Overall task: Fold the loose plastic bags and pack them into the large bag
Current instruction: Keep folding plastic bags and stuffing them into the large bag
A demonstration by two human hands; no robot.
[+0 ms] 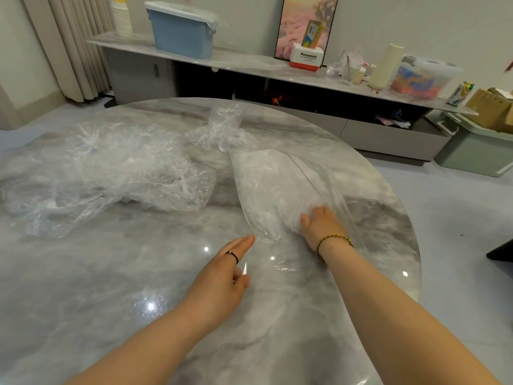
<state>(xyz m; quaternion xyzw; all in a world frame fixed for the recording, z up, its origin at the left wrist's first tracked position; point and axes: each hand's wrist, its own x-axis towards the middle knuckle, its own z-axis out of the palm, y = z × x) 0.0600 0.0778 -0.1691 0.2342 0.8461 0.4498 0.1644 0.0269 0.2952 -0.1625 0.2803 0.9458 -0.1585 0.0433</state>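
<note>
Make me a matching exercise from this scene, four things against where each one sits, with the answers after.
Things: 1 heap of crumpled clear plastic bags; 2 large clear bag; 3 blue plastic bin; 4 red-and-white Panasonic box.
Places: A before the pink picture; B round marble table, left side; C at the right hand; D grey shelf, left part.
Pairs: 1-B; 2-C; 3-D; 4-A.

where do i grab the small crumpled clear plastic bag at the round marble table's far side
Best pinch the small crumpled clear plastic bag by its raised peak, from above: the peak stands free, the rest lies low.
</note>
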